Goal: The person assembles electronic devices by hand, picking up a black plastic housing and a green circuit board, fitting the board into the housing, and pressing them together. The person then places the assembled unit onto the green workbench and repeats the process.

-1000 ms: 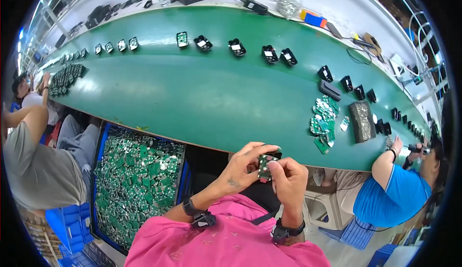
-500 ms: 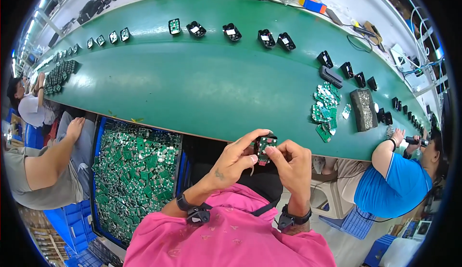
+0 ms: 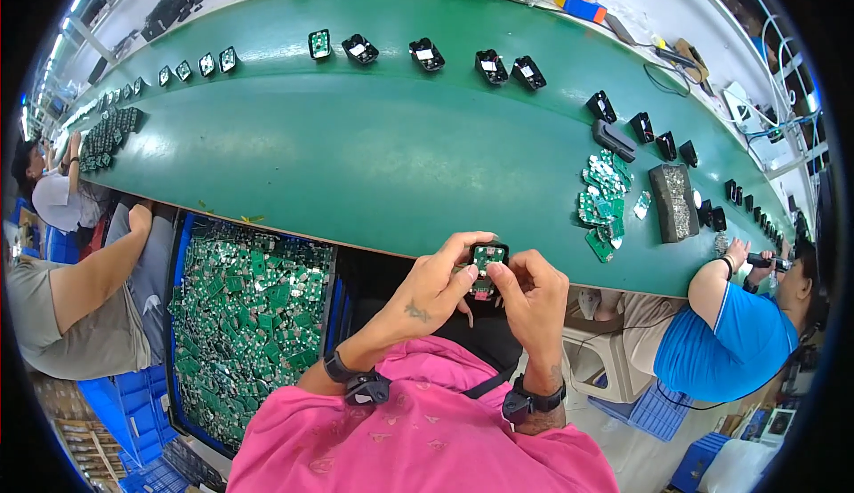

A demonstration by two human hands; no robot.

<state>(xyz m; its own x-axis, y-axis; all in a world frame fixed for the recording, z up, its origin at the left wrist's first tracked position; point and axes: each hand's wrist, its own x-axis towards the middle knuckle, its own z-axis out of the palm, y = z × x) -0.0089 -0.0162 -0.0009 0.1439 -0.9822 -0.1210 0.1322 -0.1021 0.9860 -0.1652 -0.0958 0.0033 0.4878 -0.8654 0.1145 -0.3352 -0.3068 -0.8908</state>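
Observation:
In front of my chest, below the bench's near edge, I hold a small black housing (image 3: 503, 249) with a green circuit board (image 3: 486, 258) set in its open face. My left hand (image 3: 436, 284) wraps round the housing's left side, thumb at the board's edge. My right hand (image 3: 532, 293) grips the other side, its thumb pressing on the board. A bit of red shows at the board's lower end. My fingers cover the housing's underside and most of its sides.
A green bench (image 3: 356, 155) carries a row of black housings (image 3: 427, 55). At right lie a pile of circuit boards (image 3: 603, 200) and a dark foam block (image 3: 673, 204). A big blue-rimmed bin (image 3: 249, 315) of boards stands at my left. Co-workers sit on both sides, one in a blue shirt (image 3: 725, 342).
The board now sits more squarely within the black housing and faces up more. Both hands have shifted slightly up and left. The left co-worker's hand has dropped lower.

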